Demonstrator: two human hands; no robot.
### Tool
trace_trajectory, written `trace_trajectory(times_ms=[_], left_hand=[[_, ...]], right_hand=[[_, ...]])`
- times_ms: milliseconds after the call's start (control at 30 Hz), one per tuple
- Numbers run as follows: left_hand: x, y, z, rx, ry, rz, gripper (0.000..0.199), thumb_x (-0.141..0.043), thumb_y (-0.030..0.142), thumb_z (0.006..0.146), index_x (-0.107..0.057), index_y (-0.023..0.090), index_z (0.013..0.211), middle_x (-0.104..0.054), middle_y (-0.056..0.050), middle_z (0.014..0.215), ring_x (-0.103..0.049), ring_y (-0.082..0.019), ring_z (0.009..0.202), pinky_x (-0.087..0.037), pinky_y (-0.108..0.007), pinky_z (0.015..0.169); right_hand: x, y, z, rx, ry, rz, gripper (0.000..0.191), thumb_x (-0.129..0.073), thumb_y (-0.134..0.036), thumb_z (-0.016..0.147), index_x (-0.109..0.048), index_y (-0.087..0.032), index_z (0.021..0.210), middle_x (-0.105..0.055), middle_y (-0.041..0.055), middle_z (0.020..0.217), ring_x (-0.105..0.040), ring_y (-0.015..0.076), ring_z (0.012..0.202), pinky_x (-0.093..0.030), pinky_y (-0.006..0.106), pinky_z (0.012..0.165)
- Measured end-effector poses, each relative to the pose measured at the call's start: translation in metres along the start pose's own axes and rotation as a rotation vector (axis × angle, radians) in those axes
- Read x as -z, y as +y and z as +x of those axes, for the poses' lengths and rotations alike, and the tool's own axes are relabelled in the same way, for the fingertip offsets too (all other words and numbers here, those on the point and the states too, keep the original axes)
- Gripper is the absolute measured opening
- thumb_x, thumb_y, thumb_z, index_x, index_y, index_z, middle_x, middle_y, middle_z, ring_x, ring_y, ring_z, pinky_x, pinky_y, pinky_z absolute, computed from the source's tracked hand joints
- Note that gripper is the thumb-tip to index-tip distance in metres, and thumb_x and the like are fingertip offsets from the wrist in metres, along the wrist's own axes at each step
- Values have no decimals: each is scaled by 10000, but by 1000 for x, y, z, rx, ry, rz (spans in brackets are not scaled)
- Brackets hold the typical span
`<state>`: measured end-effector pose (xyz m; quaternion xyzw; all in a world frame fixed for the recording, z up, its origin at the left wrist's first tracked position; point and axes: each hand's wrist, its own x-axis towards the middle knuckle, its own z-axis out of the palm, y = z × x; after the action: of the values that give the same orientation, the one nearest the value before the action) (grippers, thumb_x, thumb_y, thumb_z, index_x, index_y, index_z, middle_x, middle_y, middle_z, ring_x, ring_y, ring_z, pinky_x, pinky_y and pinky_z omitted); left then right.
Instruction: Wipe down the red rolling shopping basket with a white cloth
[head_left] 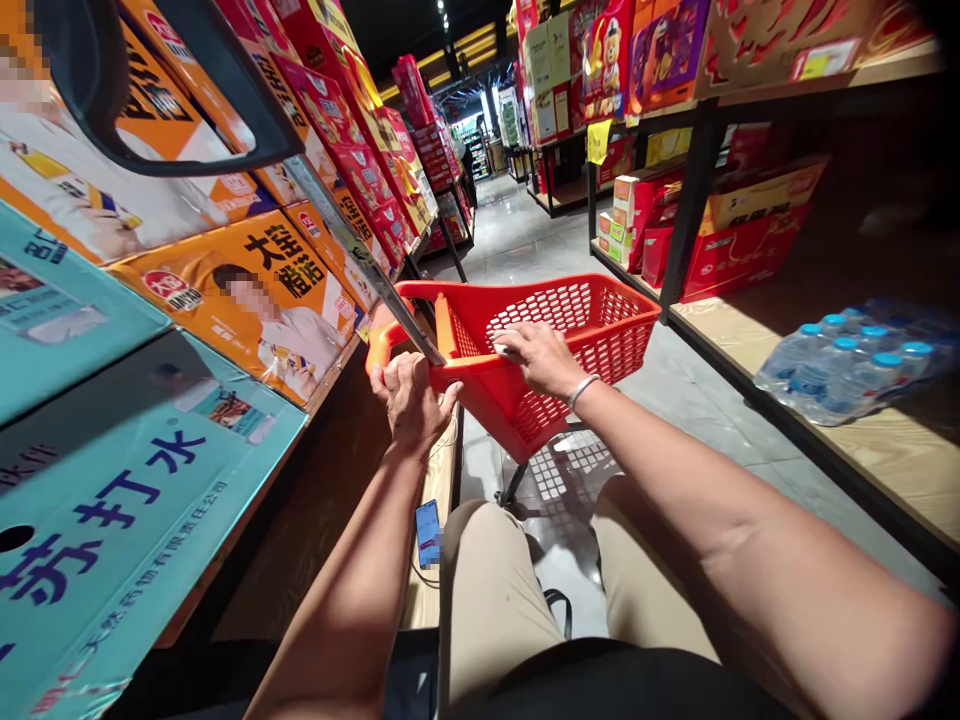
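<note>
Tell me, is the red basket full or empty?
Empty as far as visible: the red basket shows only bare mesh walls; its bottom is hidden.

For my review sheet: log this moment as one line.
left hand grips basket handle | right hand on red basket rim | basket empty | store aisle

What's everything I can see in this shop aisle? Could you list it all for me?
shopping basket: one, red plastic mesh, on a wheeled frame in the aisle, centre
orange cartons: several, orange, stacked on left shelf
teal cartons: two, teal, left foreground
water bottle pack: one, clear with blue caps, wooden shelf at right
red gift boxes: several, red, right shelves
phone: one, lit screen, on low left shelf
left hand: gripping the basket's near rim
right hand: resting on the basket's rim, bracelet at wrist
</note>
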<state>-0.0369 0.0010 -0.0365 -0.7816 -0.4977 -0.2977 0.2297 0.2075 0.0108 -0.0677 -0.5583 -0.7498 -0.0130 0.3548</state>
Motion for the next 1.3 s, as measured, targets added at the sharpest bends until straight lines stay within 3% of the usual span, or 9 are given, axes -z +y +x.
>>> trace_trajectory(times_ms=[167, 267, 400, 600, 767, 900, 1100, 1200, 1300], left_hand=[[-4, 1, -2, 0, 3, -28, 501, -650, 468, 885, -541, 186, 1284, -585, -202, 1359, -452, -393, 1383, -170, -642, 1212], [-4, 5, -1, 14, -6, -23, 492, -642, 476, 897, -541, 168, 1266, -575, -217, 1366, -453, -399, 1383, -179, -647, 1210], [-5, 10, 2, 53, 9, -8, 456, -652, 459, 890, -552, 163, 1222, -577, -221, 1350, -469, -403, 1362, -193, -658, 1203], [-2, 9, 2, 22, 36, 2, 480, -637, 470, 889, -537, 180, 1258, -585, -209, 1335, -474, -397, 1352, -203, -662, 1201], [1, 10, 1, 38, 5, -12, 441, -583, 446, 922, -538, 179, 1269, -581, -209, 1340, -467, -391, 1365, -229, -635, 1202], [1, 11, 2, 73, -27, -77, 477, -576, 436, 921, -529, 171, 1314, -552, -222, 1392, -428, -394, 1411, -209, -651, 1211], [-3, 4, 4, 30, -12, -100, 532, -597, 376, 910, -480, 187, 1393, -550, -208, 1426, -391, -370, 1465, -202, -639, 1235], [-4, -1, 4, 32, -29, -92, 606, -599, 394, 914, -435, 181, 1457, -509, -210, 1488, -334, -374, 1509, -197, -636, 1249], [-1, 3, 1, 85, -15, -82, 754, -620, 412, 906, -318, 173, 1554, -406, -207, 1588, -261, -369, 1549, -184, -613, 1272]], right_hand=[[11, 62, -17, -181, 24, -25, 353, -465, -369, 1032, -657, -321, 1325, -598, 52, 1414, -483, 289, 1142, -392, 445, 971], [17, 70, -17, -301, 35, -42, 356, -461, -397, 1026, -666, -310, 1303, -606, 79, 1382, -476, 306, 1114, -398, 469, 943], [12, 35, -10, -349, 26, -57, 343, -439, -313, 1017, -677, -296, 1263, -613, 90, 1356, -461, 322, 1137, -406, 482, 932], [-24, -43, -11, -53, 154, 111, 431, -488, -257, 1000, -599, -332, 1410, -498, 33, 1540, -412, 292, 1306, -371, 484, 1101], [-67, -50, -33, 28, 234, 97, 452, -509, -209, 1005, -585, -369, 1421, -435, 21, 1551, -251, 236, 1485, -262, 459, 1265], [-97, -29, -59, -21, 141, 99, 448, -547, -138, 976, -658, -433, 1293, -493, 8, 1461, -333, 217, 1436, -340, 438, 1240], [-133, -2, -110, -12, -59, -3, 307, -534, -171, 981, -727, -375, 1105, -576, 14, 1392, -413, 257, 1309, -441, 449, 1085], [-136, 2, -126, 26, -183, -52, 243, -555, -227, 985, -719, -356, 1108, -567, 25, 1409, -427, 267, 1235, -471, 415, 947], [-125, 0, -123, 76, -298, -27, 215, -619, -209, 943, -727, -321, 1092, -575, 42, 1375, -443, 248, 1146, -457, 364, 869]])
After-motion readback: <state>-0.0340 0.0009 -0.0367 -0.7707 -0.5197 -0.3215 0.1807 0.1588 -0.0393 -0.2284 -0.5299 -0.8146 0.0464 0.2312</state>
